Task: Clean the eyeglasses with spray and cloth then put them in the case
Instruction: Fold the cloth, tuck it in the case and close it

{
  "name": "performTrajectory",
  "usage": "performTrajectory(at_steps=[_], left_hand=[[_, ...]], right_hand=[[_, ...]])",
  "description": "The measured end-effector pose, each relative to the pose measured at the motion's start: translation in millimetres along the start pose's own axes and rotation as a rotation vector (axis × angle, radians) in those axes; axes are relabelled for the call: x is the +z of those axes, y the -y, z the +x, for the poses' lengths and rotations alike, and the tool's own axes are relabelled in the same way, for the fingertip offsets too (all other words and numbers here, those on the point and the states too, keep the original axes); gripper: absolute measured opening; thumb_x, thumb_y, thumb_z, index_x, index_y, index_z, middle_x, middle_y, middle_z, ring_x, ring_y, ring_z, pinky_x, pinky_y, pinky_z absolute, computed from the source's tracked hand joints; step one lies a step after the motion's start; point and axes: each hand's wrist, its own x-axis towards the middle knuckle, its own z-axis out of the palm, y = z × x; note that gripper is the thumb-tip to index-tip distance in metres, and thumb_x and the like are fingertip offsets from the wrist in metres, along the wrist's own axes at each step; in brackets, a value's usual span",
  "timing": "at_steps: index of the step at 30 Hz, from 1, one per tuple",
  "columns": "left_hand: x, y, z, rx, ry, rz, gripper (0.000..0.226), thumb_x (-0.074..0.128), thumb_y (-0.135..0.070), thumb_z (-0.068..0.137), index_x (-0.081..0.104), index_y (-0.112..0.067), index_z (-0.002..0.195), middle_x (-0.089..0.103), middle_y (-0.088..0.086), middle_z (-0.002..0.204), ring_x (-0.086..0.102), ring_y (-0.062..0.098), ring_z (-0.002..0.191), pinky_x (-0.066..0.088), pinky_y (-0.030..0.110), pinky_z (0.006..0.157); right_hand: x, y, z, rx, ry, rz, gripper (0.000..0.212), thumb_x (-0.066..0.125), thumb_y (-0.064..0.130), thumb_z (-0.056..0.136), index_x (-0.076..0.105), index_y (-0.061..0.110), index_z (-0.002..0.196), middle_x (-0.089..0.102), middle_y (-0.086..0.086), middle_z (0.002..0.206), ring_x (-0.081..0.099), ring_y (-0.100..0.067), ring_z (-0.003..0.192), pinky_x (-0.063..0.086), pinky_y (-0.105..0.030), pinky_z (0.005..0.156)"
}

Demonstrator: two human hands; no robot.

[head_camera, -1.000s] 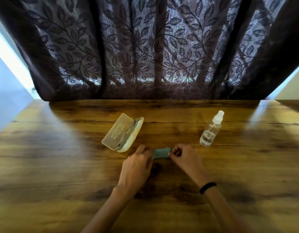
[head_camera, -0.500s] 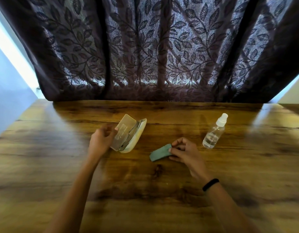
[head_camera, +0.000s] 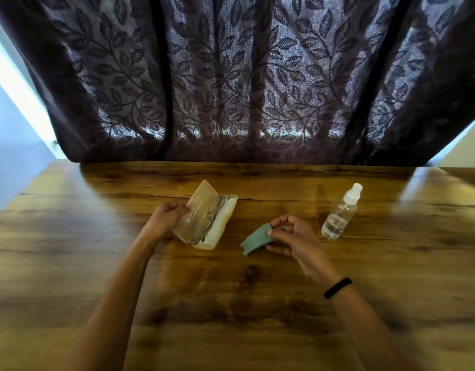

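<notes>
The left hand (head_camera: pixel 165 219) grips the near edge of the open case's translucent lid, fingers curled around it, so the glasses case (head_camera: pixel 225 219) sits just off that hand's fingertips, on the side toward the right hand. The eyeglasses (head_camera: pixel 212 218) lie folded in the cream base of the case, between lid and base; they look like a thin metal frame, though motion blur makes the detail hard to read.

The right hand (head_camera: pixel 292 238) pinches one end of the folded teal cloth (head_camera: pixel 256 238) between thumb and fingertips. The rest of the cloth sticks out toward the left hand, and its lower edge is at or just above the wooden table (head_camera: pixel 231 317). The cloth lies between the two hands, apart from the case.

The clear spray bottle (head_camera: pixel 339 212), with its white cap on, stands upright just beyond and outside the right hand, untouched. A black band (head_camera: pixel 337 287) circles the right wrist. A dark leaf-patterned curtain (head_camera: pixel 231 76) hangs beyond both hands at the table's far edge.
</notes>
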Motion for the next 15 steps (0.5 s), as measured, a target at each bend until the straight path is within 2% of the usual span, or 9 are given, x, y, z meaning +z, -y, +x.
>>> performTrajectory(at_steps=[4,9,15], left_hand=[[5,-2,-5,-0.020,0.094,-0.127,0.021,0.054,-0.019,0.090,0.059,-0.016,0.110,0.063,0.006,0.087,0.064,0.007,0.049,0.046,0.019,0.038],[12,-4,-11,-0.048,0.150,-0.205,0.025,0.057,-0.018,0.088,0.056,-0.017,0.113,0.063,0.007,0.101,0.065,0.018,0.081,0.053,0.024,0.048],[12,-3,-16,-0.059,0.224,-0.243,0.035,0.057,-0.021,0.087,0.051,-0.014,0.121,0.061,0.014,0.116,0.063,0.026,0.095,0.056,0.027,0.056]], right_hand=[[-1,11,3,-0.023,0.001,0.081,0.014,0.062,0.001,0.081,0.058,0.014,0.083,0.065,-0.006,0.095,0.066,-0.015,0.089,0.058,-0.025,0.062],[7,31,12,-0.045,0.028,0.141,0.013,0.058,0.000,0.083,0.057,0.013,0.084,0.061,-0.007,0.100,0.062,-0.019,0.093,0.059,-0.028,0.062],[38,54,27,-0.064,0.265,0.125,0.013,0.053,0.000,0.086,0.055,0.013,0.086,0.059,-0.007,0.099,0.062,-0.018,0.089,0.057,-0.025,0.060]])
